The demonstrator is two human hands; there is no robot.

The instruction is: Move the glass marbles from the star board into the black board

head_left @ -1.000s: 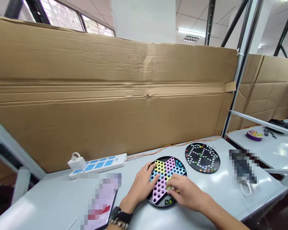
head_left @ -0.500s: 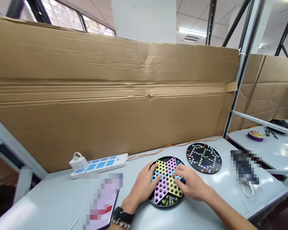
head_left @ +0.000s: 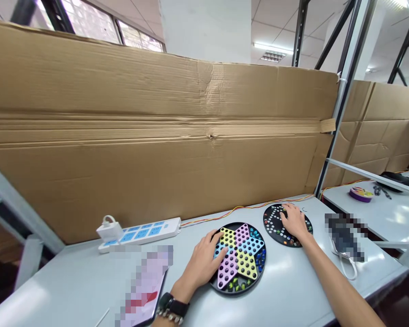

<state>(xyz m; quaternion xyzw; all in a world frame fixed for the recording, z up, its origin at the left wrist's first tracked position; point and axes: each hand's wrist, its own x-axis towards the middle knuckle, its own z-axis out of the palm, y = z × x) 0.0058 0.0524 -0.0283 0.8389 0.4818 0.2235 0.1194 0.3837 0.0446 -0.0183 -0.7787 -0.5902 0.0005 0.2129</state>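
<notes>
Shifted off the tabletop star board [head_left: 246, 264], the right hand [head_left: 293, 221] overlaps the second, dotted board [head_left: 274, 228], grip unclear. Left hand [head_left: 203, 260], fingers and thumb apart, touches the star, its two pink points aligned near-left to far-right.

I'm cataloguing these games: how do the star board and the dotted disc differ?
The star board has a pink, yellow and blue star with dark holes; the dotted disc is black with white dots. The left hand lies over the star board's left side, the right hand over the dotted disc. The star board is nearer the wearer than the dotted disc. Both are round and lie flat.
</notes>
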